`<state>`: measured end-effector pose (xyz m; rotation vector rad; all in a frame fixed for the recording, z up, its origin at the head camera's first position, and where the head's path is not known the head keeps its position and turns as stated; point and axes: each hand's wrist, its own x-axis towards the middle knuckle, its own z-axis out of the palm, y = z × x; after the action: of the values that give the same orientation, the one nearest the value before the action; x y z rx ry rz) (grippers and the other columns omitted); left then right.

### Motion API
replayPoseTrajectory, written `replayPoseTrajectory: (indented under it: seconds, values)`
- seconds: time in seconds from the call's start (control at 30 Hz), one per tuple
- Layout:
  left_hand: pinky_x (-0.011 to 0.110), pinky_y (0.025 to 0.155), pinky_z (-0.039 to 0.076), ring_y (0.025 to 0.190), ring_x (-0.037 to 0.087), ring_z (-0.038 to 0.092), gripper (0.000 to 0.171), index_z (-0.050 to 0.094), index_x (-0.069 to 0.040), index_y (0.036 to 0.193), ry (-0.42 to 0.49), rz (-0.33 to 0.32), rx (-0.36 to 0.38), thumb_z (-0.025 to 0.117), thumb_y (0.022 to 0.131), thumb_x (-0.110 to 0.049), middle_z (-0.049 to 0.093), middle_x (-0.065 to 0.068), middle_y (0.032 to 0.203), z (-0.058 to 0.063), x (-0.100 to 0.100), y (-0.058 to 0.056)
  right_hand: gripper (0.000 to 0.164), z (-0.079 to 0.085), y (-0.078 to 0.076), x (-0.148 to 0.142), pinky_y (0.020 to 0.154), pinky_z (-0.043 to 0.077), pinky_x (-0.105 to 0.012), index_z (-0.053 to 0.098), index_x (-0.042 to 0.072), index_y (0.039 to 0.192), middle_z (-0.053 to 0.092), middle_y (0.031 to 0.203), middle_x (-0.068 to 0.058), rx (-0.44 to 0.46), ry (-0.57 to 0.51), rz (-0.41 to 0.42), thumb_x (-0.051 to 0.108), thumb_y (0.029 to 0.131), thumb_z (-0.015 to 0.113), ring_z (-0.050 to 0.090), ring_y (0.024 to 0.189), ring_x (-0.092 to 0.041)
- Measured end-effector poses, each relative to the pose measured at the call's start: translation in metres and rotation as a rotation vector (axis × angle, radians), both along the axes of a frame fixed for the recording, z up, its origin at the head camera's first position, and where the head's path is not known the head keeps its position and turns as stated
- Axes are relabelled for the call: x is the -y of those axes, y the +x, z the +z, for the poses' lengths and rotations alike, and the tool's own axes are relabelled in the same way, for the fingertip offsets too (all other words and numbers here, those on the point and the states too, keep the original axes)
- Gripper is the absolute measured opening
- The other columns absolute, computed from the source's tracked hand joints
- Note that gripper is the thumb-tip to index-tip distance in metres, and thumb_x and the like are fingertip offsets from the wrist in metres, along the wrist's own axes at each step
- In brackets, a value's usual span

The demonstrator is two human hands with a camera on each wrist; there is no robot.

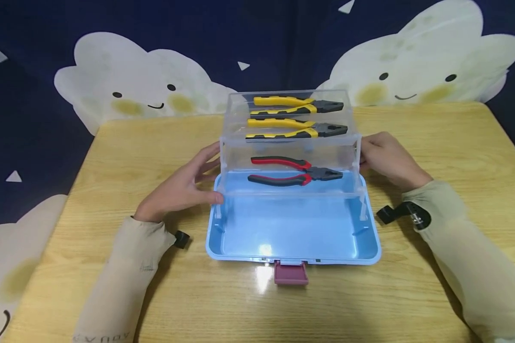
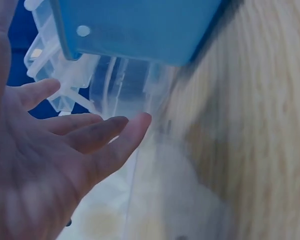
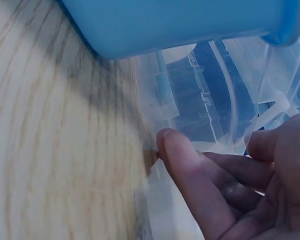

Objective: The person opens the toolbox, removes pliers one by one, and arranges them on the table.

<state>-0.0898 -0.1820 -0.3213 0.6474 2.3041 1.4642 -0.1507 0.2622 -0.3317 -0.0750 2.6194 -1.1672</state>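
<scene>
A light-blue toolbox (image 1: 287,228) with stacked clear trays (image 1: 236,157) stands raised in front of me. Two yellow-black pliers (image 1: 283,101) (image 1: 279,124) lie in the upper tray, and red-black pliers (image 1: 283,179) in the lower one. My left hand (image 1: 182,186) is at the box's left side, thumb against the rim and the other fingers spread behind, by the tray's end. At the right end of the trays is my right hand (image 1: 388,157), fingers loosely bent near the clear lid (image 3: 190,100); its thumb is hidden, and nothing shows between its fingers.
A purplish-red latch (image 1: 291,274) hangs at the box's front edge. Beneath everything is a wood-grain table (image 1: 133,143). A dark-blue cloth with cloud faces (image 1: 283,43) covers the back. A black strap (image 1: 405,212) sits on the right sleeve.
</scene>
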Motion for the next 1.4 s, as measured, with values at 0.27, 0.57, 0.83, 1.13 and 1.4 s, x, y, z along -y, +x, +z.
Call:
replayPoseTrajectory:
  seconds: [0.27, 0.57, 0.83, 1.13, 1.4]
  values:
    - [0.058, 0.125, 0.036, 0.156, 0.035, 0.035, 0.106, 0.011, -0.046, 0.163, 0.022, 0.004, 0.019, 0.083, 0.086, -0.048, 0.019, -0.004, 0.174, -0.003, -0.002, -0.004, 0.062, 0.001, 0.003, -0.001, 0.071, 0.059, -0.024, 0.07, -0.005, 0.127, 0.073, 0.117, -0.024, 0.0, 0.009, 0.008, 0.044, 0.111, 0.035, 0.072, 0.078, -0.013]
    - [0.057, 0.12, 0.043, 0.154, 0.035, 0.039, 0.11, 0.013, -0.041, 0.165, 0.028, 0.021, 0.042, 0.085, 0.082, -0.049, 0.02, -0.006, 0.174, 0.0, -0.004, -0.004, 0.062, 0.003, 0.002, -0.003, 0.072, 0.064, -0.028, 0.068, -0.006, 0.128, 0.074, 0.113, -0.022, 0.029, -0.026, 0.032, 0.044, 0.111, 0.037, 0.073, 0.081, -0.014]
    - [0.051, 0.117, 0.048, 0.152, 0.031, 0.042, 0.105, 0.018, -0.044, 0.163, 0.017, 0.039, 0.066, 0.087, 0.086, -0.022, 0.022, -0.014, 0.172, 0.0, -0.005, -0.005, 0.054, 0.016, 0.003, -0.006, 0.075, 0.065, -0.027, 0.067, 0.0, 0.135, 0.074, 0.12, -0.019, 0.005, -0.029, -0.046, 0.041, 0.11, 0.042, 0.074, 0.085, -0.009]
    - [0.048, 0.12, 0.045, 0.15, 0.03, 0.046, 0.108, 0.02, -0.038, 0.164, 0.056, 0.027, 0.025, 0.089, 0.082, -0.03, 0.024, -0.011, 0.172, -0.003, -0.004, -0.006, 0.036, 0.044, 0.018, -0.005, 0.073, 0.064, -0.023, 0.076, 0.0, 0.112, 0.079, 0.088, 0.003, -0.177, -0.343, -0.2, 0.032, 0.103, 0.063, 0.078, 0.077, -0.01]
    - [0.051, 0.12, 0.044, 0.148, 0.03, 0.048, 0.109, 0.022, -0.039, 0.164, 0.086, 0.024, 0.037, 0.091, 0.079, -0.039, 0.025, -0.012, 0.172, -0.005, -0.003, -0.006, 0.028, 0.059, 0.03, 0.005, 0.069, 0.064, -0.025, 0.077, -0.003, 0.104, 0.079, 0.088, -0.004, -0.345, -0.439, -0.186, 0.022, 0.102, 0.066, 0.076, 0.075, -0.014]
